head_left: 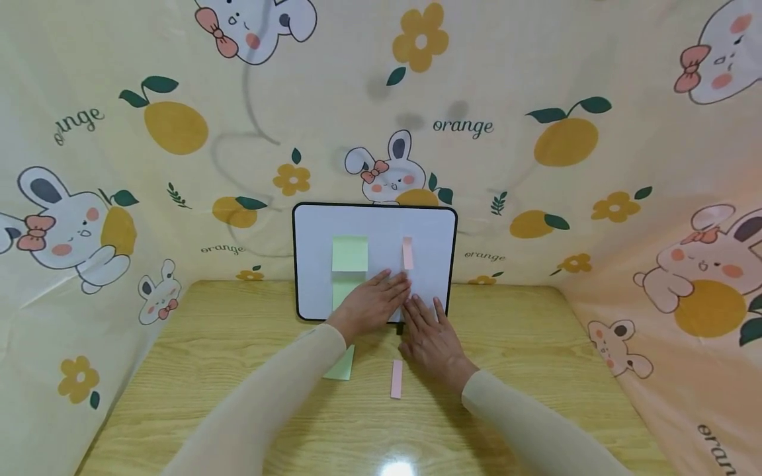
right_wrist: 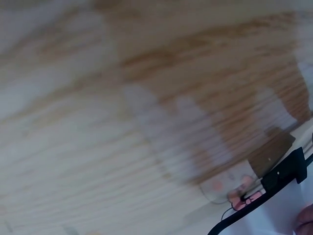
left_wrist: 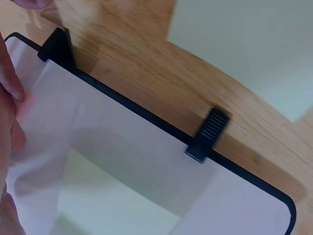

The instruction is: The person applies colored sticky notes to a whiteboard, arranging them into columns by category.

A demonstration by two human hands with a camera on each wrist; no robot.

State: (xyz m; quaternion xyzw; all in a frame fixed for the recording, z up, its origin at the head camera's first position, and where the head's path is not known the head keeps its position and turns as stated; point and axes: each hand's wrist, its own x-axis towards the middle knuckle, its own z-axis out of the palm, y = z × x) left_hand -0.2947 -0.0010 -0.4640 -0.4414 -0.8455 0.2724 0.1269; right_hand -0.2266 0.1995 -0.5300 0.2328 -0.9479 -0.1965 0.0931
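A whiteboard with a black rim (head_left: 381,221) stands upright on the table. My left hand (head_left: 372,301) reaches across its lower middle, fingers extended against the surface. In the left wrist view, a bit of pink paper (left_wrist: 25,105) shows at those fingertips. Close beside it, my right hand (head_left: 434,344) lies with straight fingers against the board's lower right, and no held thing is visible in it. An upper green sticky note (head_left: 350,254) and a lower green one (head_left: 345,287) are on the board's left side. A narrow pink sticky note (head_left: 407,253) is higher on the right.
On the wooden table (head_left: 506,370) in front of the board lie a green sticky note or pad (head_left: 341,367), partly behind my left sleeve, and a narrow pink one (head_left: 396,379). Black feet (left_wrist: 208,134) grip the board's lower edge. Printed cloth (head_left: 369,99) hangs around the table.
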